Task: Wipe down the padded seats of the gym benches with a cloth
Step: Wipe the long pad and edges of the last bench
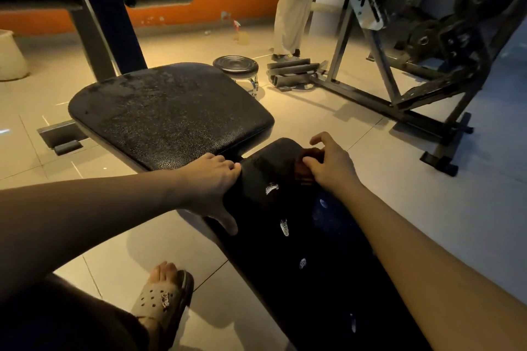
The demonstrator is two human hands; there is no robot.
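On the bench pad [285,222], the right hand [333,171] pinches the soft cloth [309,164], best held bunched; the left hand [211,179] rests open.

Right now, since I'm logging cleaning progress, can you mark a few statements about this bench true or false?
1. The right hand holds a brownish cloth at the long pad's end. True.
2. The left hand grips a spray bottle. False: it rests on the long pad's edge.
3. The long pad has pale worn patches. True.
4. A folded towel lies on the wide seat pad. False: nothing lies on it.
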